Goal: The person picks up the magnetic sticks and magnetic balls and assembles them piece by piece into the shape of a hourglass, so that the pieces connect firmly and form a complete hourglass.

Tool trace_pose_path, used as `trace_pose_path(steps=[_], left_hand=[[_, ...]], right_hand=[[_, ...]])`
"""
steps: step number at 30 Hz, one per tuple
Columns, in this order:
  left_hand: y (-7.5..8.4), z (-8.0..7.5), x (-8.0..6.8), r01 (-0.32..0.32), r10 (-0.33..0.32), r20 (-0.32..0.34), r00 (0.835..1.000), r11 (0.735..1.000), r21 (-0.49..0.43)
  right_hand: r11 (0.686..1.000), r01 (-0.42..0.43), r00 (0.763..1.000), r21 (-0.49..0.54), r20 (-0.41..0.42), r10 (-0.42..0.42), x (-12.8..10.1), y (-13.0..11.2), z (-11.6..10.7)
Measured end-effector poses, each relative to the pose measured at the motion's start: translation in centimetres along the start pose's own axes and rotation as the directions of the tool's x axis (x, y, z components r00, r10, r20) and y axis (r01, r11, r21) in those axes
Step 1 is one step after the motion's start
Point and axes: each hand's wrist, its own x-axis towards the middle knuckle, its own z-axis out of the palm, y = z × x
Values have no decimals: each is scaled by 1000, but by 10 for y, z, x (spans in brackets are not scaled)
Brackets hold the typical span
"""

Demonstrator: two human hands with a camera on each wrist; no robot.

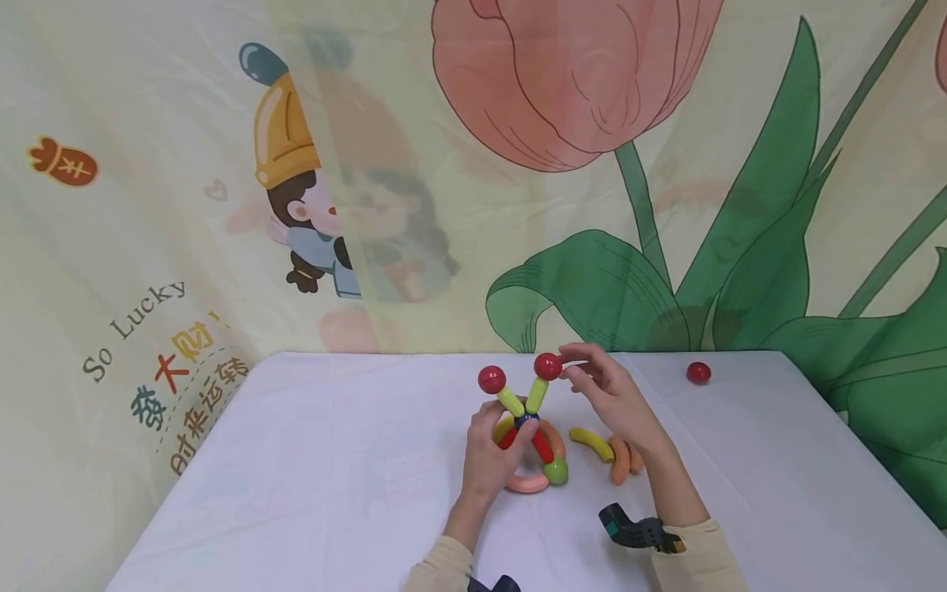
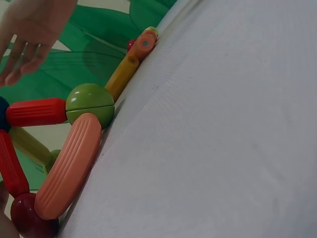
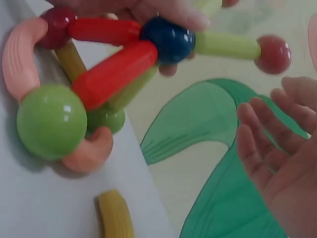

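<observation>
Your magnetic toy structure of plastic rods and balls (image 1: 527,427) stands near the middle of the white cloth-covered table (image 1: 333,477). A dark blue ball (image 3: 167,39) sits at its hub. Red rods (image 3: 116,73) run down from it to a green ball (image 3: 52,120) and a dark red ball on a ring of peach curved pieces (image 3: 20,57). Two yellow-green rods (image 1: 537,395) rise from the hub in a V, each tipped with a red ball (image 1: 491,379).

Your left hand (image 1: 494,452) grips the structure at the hub, fingers curled round the rods. Your right hand (image 1: 610,393) is just beside the right-hand red ball (image 1: 547,367); its fingertips (image 1: 571,372) look to be touching that ball, fingers slightly bent and spread, not clamped on it.

Just right of the structure, under your right wrist, lie a loose yellow curved piece (image 1: 592,444) and orange curved pieces (image 1: 621,460). A separate red ball (image 1: 698,372) rests well apart near the table's far right edge. Behind hangs a fabric backdrop printed with a pink tulip (image 1: 570,74) and a cartoon figure (image 1: 311,197).
</observation>
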Motion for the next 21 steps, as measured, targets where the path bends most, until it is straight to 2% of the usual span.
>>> trace_pose_path(steps=[3, 5, 8, 12, 14, 16, 21], left_hand=[[2, 0, 1, -2, 2, 4, 1000, 1000, 3], [3, 1, 1, 20, -20, 13, 1000, 1000, -8], [5, 1, 1, 68, -67, 35, 997, 997, -27], [6, 3, 0, 128, -125, 66, 990, 990, -53], [6, 4, 0, 143, -139, 71, 988, 988, -58], [6, 4, 0, 155, -151, 72, 986, 986, -56], [8, 5, -1, 180, -176, 74, 982, 983, -43]], right_hand=[[989, -105, 994, -102, 32, 109, -2, 8, -5], [964, -193, 976, -182, 63, 207, -4, 13, -7], [900, -314, 925, -301, 116, 362, -7, 20, -8], [817, -414, 842, -402, 172, 511, -11, 27, -8], [790, -440, 814, -428, 181, 552, -12, 30, -7], [774, -456, 798, -439, 183, 574, -13, 32, -7], [767, -452, 793, -456, 189, 580, -15, 34, -10]])
